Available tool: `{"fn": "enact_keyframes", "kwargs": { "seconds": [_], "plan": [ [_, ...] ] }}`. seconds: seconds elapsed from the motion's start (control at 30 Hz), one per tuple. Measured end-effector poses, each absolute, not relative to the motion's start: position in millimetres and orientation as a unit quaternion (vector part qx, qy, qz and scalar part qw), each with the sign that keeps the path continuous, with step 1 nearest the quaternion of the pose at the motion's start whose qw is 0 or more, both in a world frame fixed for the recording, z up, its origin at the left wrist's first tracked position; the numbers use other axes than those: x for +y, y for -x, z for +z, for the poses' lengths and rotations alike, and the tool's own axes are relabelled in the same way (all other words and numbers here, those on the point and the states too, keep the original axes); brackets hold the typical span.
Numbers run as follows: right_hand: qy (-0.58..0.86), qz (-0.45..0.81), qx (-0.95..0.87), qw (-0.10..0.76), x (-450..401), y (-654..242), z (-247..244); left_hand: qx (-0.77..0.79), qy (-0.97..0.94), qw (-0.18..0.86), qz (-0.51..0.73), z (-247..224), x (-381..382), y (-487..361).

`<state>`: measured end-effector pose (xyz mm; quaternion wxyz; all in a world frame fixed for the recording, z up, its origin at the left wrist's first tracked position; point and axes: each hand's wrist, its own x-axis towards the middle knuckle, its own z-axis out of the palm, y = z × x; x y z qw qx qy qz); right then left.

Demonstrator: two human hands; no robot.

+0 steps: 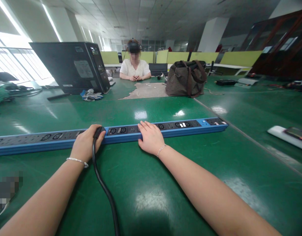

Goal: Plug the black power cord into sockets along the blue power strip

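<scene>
A long blue power strip [123, 140] with a black socket face lies across the green table. My left hand [86, 141] is closed around a black power plug [99, 131] at the strip's middle. From the plug a thick black cable [101, 180] runs down toward me. Whether the plug is seated in a socket is hidden by my fingers. To the right of it, my right hand [151, 137] lies on the strip, fingers stretched over the sockets and thumb against the near side.
Across the green table [151, 109] sits a person [135, 67] with hands together. A black computer case [74, 67], gloves [91, 95] and a brown bag [185, 78] stand or lie beyond the strip. At right lies a white object [288, 137], at lower left a blurred item [5, 193].
</scene>
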<state>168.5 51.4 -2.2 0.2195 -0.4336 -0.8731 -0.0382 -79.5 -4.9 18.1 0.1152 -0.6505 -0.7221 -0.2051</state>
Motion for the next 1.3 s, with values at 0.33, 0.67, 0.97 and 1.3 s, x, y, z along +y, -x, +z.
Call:
{"fn": "enact_keyframes", "kwargs": {
  "seconds": [0.33,0.67,0.97,1.3],
  "plan": [
    [0.436,-0.041,-0.872,0.218,50.7,-168.6,-1.9,-0.714,0.668,0.114,-0.176,20.6,-7.0,82.0],
    [0.437,-0.041,-0.873,0.215,50.6,-168.5,-1.6,-0.687,0.63,0.1,-0.349,7.9,0.4,92.6],
    [0.438,-0.046,-0.874,0.206,50.1,-168.3,-0.1,-0.696,0.447,0.194,-0.527,15.6,-5.7,125.4],
    [0.44,-0.053,-0.873,0.205,50.8,-168.6,-1.2,-0.719,0.4,0.11,-0.558,1.6,-7.7,181.8]
  ]
}}
